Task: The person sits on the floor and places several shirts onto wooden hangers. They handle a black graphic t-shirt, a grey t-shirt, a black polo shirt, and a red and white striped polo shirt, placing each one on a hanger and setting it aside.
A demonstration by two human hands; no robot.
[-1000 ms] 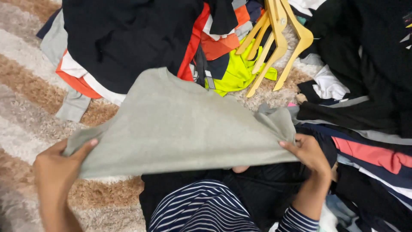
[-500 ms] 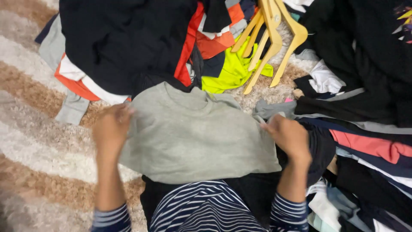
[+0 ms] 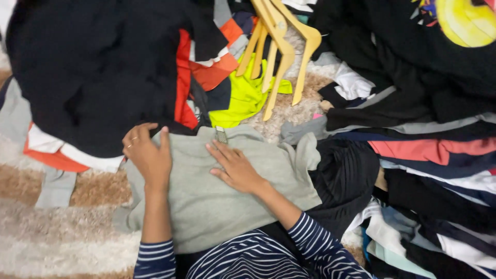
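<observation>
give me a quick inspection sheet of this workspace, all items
surface: shaggy brown and cream rug
job's things: grey top laid flat, collar away from the person
clutter: black garment, neon yellow garment, yellow wooden hangers, pile of dark clothes
hands: left hand on the grey top's left edge; right hand flat, palm down, near the collar
cables: nothing seen
surroundings: nothing seen beyond clothes and rug
</observation>
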